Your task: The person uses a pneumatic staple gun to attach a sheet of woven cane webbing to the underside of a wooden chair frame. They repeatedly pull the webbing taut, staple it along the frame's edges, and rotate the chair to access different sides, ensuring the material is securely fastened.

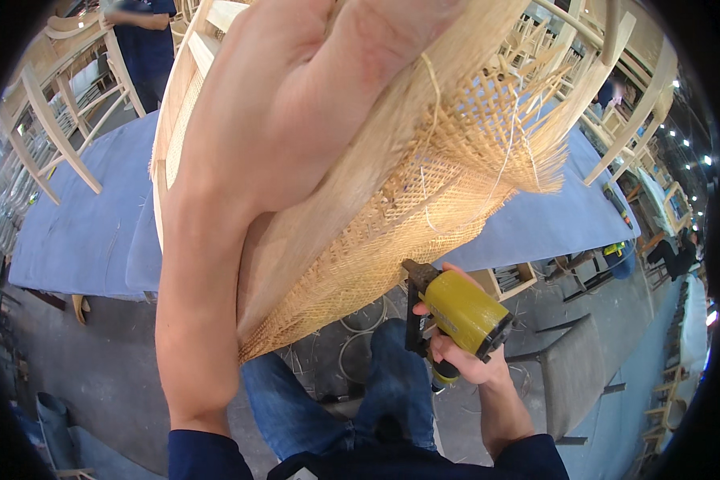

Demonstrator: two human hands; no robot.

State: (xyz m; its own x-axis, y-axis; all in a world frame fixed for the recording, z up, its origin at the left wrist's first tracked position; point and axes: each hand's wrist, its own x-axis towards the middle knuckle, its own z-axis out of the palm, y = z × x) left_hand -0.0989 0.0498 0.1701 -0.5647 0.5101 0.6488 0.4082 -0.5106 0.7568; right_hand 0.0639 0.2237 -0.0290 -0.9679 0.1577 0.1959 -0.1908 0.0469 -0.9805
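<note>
My left hand (272, 120) looms large at the top, gripping a pale wooden chair frame (340, 196); its fingertips run out of the picture. Woven cane webbing (400, 240) covers the frame's near side, with frayed strands and loose ends at the upper right. Low on the right, my right hand (468, 364) is closed round the handle of a yellow-green air staple gun (460, 312). The gun's dark nose points up and left, at the lower edge of the webbing; whether it touches cannot be told.
Under the frame is a blue padded table (512, 228). Wooden chairs (60, 120) stand at the left, and more at the upper right. A wooden box (512, 280) sits beyond the gun. A grey upholstered seat (572, 376) is at the right. Another person (148, 48) stands at the far left.
</note>
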